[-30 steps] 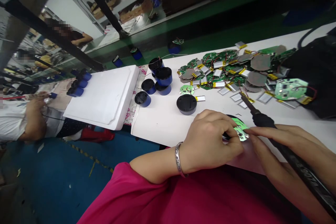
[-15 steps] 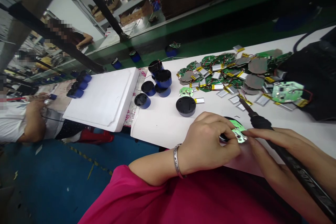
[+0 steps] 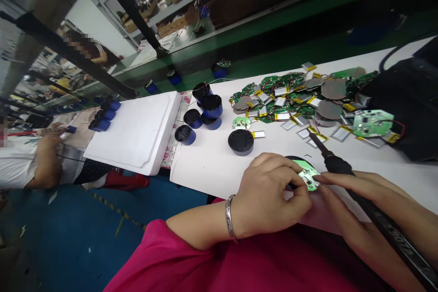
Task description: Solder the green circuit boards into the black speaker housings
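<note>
My left hand (image 3: 273, 191), with a silver bangle at the wrist, pinches the near-left edge of a green circuit board (image 3: 308, 174). This board sits over a black round cap (image 3: 293, 159), mostly covered by my fingers. The thumb and index finger of my right hand (image 3: 356, 196) press on the board's right edge. A black soldering iron (image 3: 386, 228) is tucked in the same hand, its tip pointing up and away from the board. Another black round cap (image 3: 241, 142) lies just beyond my left hand, beside a small silver battery (image 3: 258, 134).
Green circuit boards and silver batteries (image 3: 282, 116) are heaped across the white table top. Several blue-and-black cups (image 3: 212, 106) stand left of them, next to a white foam slab (image 3: 133, 132). A black bag-like object (image 3: 414, 100) lies right. Co-workers (image 3: 20, 159) sit at the left.
The circuit board has tilted slightly and turned between my fingers. Both hands stay nearly in place, and the soldering iron keeps its direction.
</note>
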Available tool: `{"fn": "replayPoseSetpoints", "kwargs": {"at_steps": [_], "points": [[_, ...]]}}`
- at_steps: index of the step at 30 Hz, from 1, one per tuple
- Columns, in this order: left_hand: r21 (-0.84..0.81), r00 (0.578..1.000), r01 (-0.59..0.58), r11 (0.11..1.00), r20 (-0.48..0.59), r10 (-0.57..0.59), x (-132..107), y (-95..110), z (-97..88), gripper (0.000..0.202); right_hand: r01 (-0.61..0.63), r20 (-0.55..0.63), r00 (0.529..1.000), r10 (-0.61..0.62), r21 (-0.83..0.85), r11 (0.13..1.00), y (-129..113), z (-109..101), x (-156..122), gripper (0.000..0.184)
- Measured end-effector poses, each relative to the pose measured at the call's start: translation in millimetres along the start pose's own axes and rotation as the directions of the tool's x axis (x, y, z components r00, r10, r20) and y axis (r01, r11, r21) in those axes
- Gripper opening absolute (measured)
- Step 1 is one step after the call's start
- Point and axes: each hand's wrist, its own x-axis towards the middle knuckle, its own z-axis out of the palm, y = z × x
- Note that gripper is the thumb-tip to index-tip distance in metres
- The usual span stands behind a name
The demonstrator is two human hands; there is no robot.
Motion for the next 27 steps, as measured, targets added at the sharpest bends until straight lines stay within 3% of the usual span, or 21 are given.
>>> {"fn": "replayPoseSetpoints", "kwargs": {"at_steps": [4,8,19,27], "points": [[0.107,0.995,-0.01,0.994,-0.098,0.02,-5.2,1.7,1.8,0.003,0.087,0.028,0.996,-0.087,-0.001,0.996,6.8,-0.6,2.3,0.026],[0.159,0.989,0.006,0.987,-0.15,0.018,-9.1,3.7,4.1,0.004,0.082,0.054,0.995,-0.082,0.008,0.997,9.9,1.1,2.6,0.025],[0.108,0.986,0.164,0.981,-0.052,-0.159,-9.3,8.5,5.9,0.008,0.131,0.047,0.99,-0.13,-0.025,0.991,9.0,1.2,3.3,0.023],[0.102,0.984,0.177,0.979,-0.037,-0.175,-6.8,10.4,4.9,0.011,0.112,0.024,0.994,-0.111,-0.022,0.994,7.0,0.2,5.3,0.023]]}}
